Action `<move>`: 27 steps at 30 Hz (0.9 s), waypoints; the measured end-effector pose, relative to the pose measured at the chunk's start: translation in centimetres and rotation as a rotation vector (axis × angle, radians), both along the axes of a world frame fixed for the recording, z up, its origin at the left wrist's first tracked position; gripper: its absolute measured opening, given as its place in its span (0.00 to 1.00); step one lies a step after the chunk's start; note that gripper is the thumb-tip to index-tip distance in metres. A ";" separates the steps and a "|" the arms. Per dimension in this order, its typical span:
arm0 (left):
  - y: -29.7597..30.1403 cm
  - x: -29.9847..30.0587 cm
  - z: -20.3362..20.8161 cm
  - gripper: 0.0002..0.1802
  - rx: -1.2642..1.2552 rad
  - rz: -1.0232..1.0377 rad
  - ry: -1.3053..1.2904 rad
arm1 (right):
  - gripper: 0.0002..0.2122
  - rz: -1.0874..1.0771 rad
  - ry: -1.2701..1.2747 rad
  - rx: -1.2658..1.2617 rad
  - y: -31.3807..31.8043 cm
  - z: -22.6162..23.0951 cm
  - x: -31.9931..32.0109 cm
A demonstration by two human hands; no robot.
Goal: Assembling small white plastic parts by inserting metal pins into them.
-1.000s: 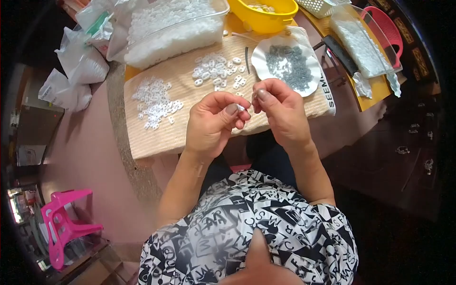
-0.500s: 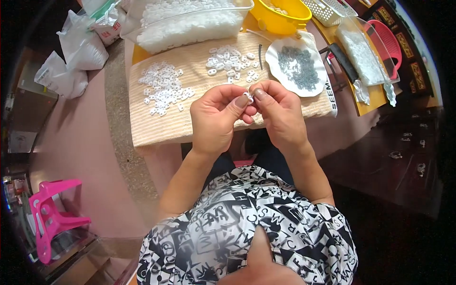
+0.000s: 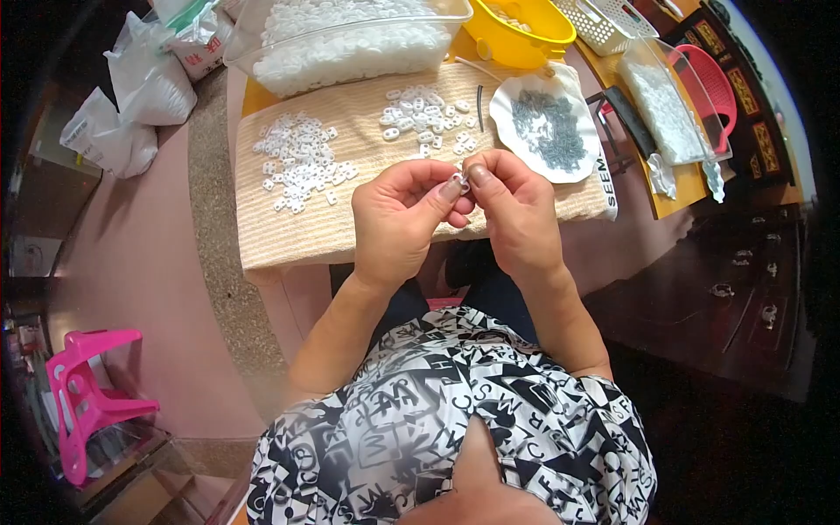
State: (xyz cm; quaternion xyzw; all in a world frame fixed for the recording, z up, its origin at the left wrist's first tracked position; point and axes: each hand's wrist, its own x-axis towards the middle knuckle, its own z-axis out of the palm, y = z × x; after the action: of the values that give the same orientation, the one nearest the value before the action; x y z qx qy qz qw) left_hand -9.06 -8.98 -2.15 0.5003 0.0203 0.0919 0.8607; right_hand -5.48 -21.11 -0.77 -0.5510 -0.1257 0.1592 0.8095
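My left hand (image 3: 404,210) and my right hand (image 3: 518,206) meet above the near part of the cloth-covered table (image 3: 306,241). Thumbs and fingertips of both pinch one small white plastic piece (image 3: 462,181), mostly hidden by the fingers. Beyond them lies a loose group of white oval pieces with holes (image 3: 424,114). A larger pile of similar white two-holed pieces (image 3: 302,162) spreads to the left. Right of my hands, a white scalloped dish (image 3: 573,171) holds many small dark grey parts (image 3: 551,127). A thin black rod (image 3: 479,108) rests between the oval pieces and the dish.
A clear bin of white pieces (image 3: 350,52) stands at the back, beside a yellow basin (image 3: 525,39). At right are another clear container (image 3: 669,109), a red basket (image 3: 713,92) and a white basket (image 3: 604,26). White bags (image 3: 153,79) and a pink stool (image 3: 87,394) are at left.
Both hands keep their pinch on the small white piece, with only slight shifts of thumbs and fingers. The whole view has moved a little; the piles look the same.
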 end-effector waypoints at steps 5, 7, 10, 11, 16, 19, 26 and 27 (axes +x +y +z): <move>0.0 0.0 -0.1 0.07 -0.010 0.005 0.008 | 0.06 -0.037 -0.064 -0.097 0.2 0.1 -0.1; -0.1 0.0 -0.1 0.07 -0.010 0.013 0.013 | 0.05 -0.092 -0.131 -0.166 0.3 0.3 -0.2; -0.3 -0.1 -0.2 0.06 -0.004 0.036 0.004 | 0.05 -0.103 -0.180 -0.247 0.3 0.3 -0.3; -0.4 -0.1 -0.2 0.06 0.008 0.059 -0.001 | 0.05 -0.101 -0.180 -0.248 0.4 0.2 -0.4; -0.9 -0.3 -0.4 0.04 0.011 0.121 -0.024 | 0.03 -0.137 -0.168 -0.093 0.8 -0.4 -0.6; -1.0 -0.3 -0.5 0.04 -0.004 0.160 -0.023 | 0.02 -0.170 -0.164 -0.045 1.1 -0.8 -0.9; -0.8 -0.3 -0.3 0.03 0.087 0.181 -0.043 | 0.02 -0.150 -0.238 -0.118 1.0 -0.3 -0.5; -0.7 -0.3 -0.3 0.03 0.100 0.181 -0.043 | 0.02 -0.132 -0.225 -0.130 1.0 -0.2 -0.4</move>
State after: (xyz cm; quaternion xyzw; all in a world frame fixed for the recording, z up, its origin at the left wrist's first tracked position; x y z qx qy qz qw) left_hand -9.34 -9.70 -2.45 0.5365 0.0422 0.1810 0.8232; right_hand -5.88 -20.08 -0.97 -0.6236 -0.1685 0.0509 0.7617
